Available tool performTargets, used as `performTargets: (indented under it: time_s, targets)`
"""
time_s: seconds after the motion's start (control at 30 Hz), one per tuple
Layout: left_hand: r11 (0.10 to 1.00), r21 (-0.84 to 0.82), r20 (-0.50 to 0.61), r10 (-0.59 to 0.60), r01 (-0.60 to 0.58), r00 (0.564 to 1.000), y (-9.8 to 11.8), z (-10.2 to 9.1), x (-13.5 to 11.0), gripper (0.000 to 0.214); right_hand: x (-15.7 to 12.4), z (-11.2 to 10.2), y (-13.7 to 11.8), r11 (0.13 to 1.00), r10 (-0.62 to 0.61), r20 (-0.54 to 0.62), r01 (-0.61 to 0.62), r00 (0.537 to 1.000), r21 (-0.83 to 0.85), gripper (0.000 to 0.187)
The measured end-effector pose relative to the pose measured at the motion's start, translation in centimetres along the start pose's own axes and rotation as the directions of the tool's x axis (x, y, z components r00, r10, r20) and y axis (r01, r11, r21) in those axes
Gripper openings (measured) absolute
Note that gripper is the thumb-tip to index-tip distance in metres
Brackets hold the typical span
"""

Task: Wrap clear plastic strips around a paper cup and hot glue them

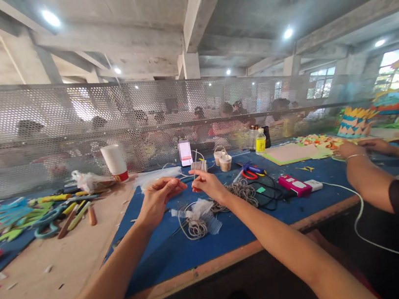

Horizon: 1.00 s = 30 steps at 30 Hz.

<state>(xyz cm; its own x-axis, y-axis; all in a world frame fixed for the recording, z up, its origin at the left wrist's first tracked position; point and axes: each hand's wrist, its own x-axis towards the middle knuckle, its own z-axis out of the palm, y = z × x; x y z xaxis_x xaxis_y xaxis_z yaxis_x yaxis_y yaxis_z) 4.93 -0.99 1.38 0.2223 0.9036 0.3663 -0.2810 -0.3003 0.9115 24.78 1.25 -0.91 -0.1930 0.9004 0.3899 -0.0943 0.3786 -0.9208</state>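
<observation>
My left hand [162,195] is raised over the blue mat [170,257], thumb and fingertips pinched together. Facing it across a small gap, my right hand [207,184] has its fingers curled in, with the index finger near the thumb. Whatever either hand pinches is too thin or too hidden to name. Just beyond my right hand, a small wound roll [199,166] stands on the mat. Below the hands lies a small coil of grey cord [197,229] with crumpled clear plastic [202,208]. A larger tangle of grey cord [244,191] is partly behind my right wrist.
Stacked white cups [114,162], a phone [185,153], small paper cups [225,162] and a yellow-labelled bottle [260,142] line the back. Red-handled scissors [250,174] and a magenta box [294,185] lie right. Hand tools [77,216] lie left. A co-worker's arm [366,175] reaches in.
</observation>
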Motion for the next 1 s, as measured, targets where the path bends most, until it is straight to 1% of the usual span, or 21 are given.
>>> performTargets:
  time_s: [0.1, 0.17, 0.27, 0.37, 0.63, 0.87, 1.0]
  targets:
    - [1.000, 0.003, -0.026, 0.007, -0.007, 1.000, -0.1, 0.0, 0.1, 0.026, 0.0, -0.1, 0.2, 0.993, -0.065, 0.057, 0.071, 0.996, -0.099, 0.048]
    - [0.999, -0.003, -0.042, 0.041, -0.041, 0.998, -0.2, -0.1, 0.2, 0.025, -0.1, -0.1, 0.4, 0.981, -0.098, 0.091, 0.111, 0.991, -0.158, 0.047]
    - [0.996, 0.011, -0.050, 0.091, -0.091, 0.995, -0.3, -0.1, 0.2, 0.022, -0.2, -0.2, 0.4, 0.962, -0.131, 0.123, 0.156, 0.984, -0.224, 0.046]
    - [0.995, 0.043, -0.042, 0.094, -0.093, 0.995, -0.1, -0.1, 0.1, 0.021, -0.5, -0.1, 0.1, 0.942, -0.156, 0.147, 0.192, 0.977, -0.276, 0.045]
    - [0.993, 0.074, -0.021, 0.095, -0.093, 0.995, 0.1, -0.1, 0.0, 0.021, -1.0, 0.4, -0.5, 0.915, -0.183, 0.218, 0.248, 0.959, -0.318, 0.044]
    - [0.989, 0.119, -0.025, 0.092, -0.089, 0.995, -0.2, -0.1, 0.1, 0.029, -1.1, 0.6, -0.3, 0.901, -0.202, 0.220, 0.269, 0.954, -0.341, 0.051]
    - [0.985, 0.145, -0.032, 0.099, -0.093, 0.995, -0.4, -0.2, 0.2, 0.027, -1.1, 0.6, -0.1, 0.876, -0.219, 0.236, 0.297, 0.947, -0.381, 0.047]
